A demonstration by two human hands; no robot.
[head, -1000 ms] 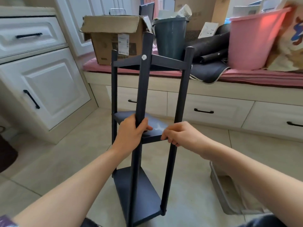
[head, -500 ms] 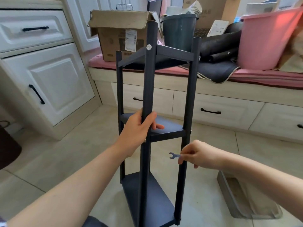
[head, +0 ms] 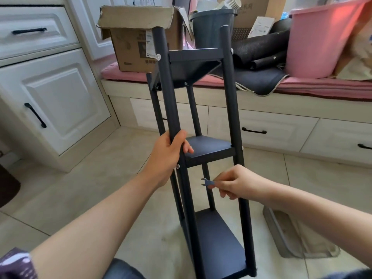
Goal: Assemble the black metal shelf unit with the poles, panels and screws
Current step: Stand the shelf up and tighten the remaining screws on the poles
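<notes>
White cabinet door (head: 58,105) with black handle noted far left. Cardboard box (head: 138,39) seated on the pink-cushioned bench (head: 322,87) behind. Black shelf unit (head: 201,150) standing at centre on the tiled floor (head: 80,188), tilted slightly away: poles joined by three panels, top, middle and bottom. Left hand (head: 169,156) wrapped around the near left pole (head: 171,101), fingers curled onto the pole just above the middle panel (head: 209,148); silver screw head (head: 177,166) visible on that pole directly below the hand. Near right pole (head: 233,117) ungripped. Right hand (head: 239,182) positioned beside the near right pole, below the middle panel, fingertips pinching a small flat wrench (head: 207,182); wrench's open end pointing left into the gap between the near poles, apart from any screw. Bottom panel (head: 219,242) well below both hands. Grey bucket (head: 211,27) behind the top panel (head: 193,63); pink tub (head: 318,41) far right on the bench. Grey tray (head: 291,234) on the floor at right.
</notes>
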